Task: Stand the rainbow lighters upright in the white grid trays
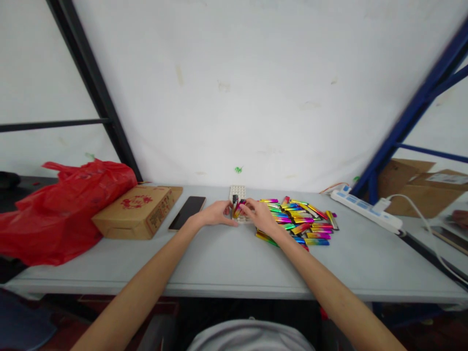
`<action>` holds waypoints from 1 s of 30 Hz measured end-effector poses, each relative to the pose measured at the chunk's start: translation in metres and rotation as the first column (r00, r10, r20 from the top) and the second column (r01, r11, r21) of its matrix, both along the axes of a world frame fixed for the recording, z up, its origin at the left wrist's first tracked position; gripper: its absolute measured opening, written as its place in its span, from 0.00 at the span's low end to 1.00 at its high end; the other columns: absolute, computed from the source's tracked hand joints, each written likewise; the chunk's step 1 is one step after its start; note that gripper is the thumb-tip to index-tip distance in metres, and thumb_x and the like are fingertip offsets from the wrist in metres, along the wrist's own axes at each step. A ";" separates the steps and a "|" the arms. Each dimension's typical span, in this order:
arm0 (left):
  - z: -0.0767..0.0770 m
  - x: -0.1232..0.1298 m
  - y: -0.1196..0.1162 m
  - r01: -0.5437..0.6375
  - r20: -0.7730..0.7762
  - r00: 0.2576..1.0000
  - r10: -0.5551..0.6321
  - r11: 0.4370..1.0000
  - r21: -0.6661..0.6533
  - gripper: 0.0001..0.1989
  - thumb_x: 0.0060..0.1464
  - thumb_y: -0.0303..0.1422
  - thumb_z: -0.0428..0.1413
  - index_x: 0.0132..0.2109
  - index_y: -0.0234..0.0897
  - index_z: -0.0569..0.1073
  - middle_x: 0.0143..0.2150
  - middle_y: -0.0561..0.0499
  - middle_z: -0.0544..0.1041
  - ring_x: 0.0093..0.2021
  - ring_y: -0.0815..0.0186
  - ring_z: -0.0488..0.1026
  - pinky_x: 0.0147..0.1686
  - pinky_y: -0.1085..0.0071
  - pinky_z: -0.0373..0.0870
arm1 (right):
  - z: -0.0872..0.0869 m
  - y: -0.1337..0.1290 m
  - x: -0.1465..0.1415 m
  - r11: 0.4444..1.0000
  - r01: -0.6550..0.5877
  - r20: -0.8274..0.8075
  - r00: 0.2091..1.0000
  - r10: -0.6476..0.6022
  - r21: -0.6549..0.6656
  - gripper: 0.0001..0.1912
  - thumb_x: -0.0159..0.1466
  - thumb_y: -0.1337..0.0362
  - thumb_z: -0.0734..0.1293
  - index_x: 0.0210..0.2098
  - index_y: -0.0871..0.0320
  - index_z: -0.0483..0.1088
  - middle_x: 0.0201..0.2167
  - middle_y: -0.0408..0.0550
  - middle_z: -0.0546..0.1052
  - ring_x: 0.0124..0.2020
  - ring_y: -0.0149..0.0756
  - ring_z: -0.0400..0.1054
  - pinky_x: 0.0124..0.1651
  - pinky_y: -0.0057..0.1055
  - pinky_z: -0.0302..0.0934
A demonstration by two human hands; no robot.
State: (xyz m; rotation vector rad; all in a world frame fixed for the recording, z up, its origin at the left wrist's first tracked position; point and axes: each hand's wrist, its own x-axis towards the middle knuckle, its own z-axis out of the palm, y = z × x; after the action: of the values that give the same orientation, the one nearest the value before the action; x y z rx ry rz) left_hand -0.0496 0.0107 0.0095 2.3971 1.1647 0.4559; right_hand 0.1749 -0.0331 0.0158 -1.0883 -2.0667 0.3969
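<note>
Both hands meet over a white tray with rows of holes (238,190) near the middle of the table. My left hand (216,213) is closed around a lighter (234,201) with a dark top, held about upright. Close beside it, my right hand (259,213) pinches a second lighter (240,206), pinkish and shiny, which leans at a tilt. Fingers cover much of both lighters and part of the tray. To the right of my right hand, partly behind the forearm, spreads a pile of shiny multicoloured lighters (302,220), lying flat in several directions.
Left of my left hand lies a dark phone (187,213). Further left are a cardboard box (137,212) and a red plastic bag (69,209). A white power strip (367,210) with a plugged-in cable runs along the right. The white wall (256,97) rises behind the grey table (234,273).
</note>
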 end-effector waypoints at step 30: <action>0.005 0.001 -0.002 -0.003 -0.004 1.000 0.003 0.999 -0.044 0.34 0.41 0.57 0.66 0.47 0.36 0.73 0.41 0.48 0.78 0.38 0.58 0.73 0.36 0.67 0.67 | -0.008 0.047 0.114 0.969 0.243 0.479 0.845 -0.238 0.054 0.14 0.71 0.62 0.65 0.50 0.60 0.79 0.47 0.58 0.81 0.49 0.43 0.74 0.55 0.35 0.62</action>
State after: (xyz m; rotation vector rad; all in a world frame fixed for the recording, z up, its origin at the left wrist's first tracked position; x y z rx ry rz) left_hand -0.0485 0.0089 0.0141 2.3598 1.1680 0.4219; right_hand 0.2892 0.0135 0.0076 -1.5554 -2.3073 -0.0016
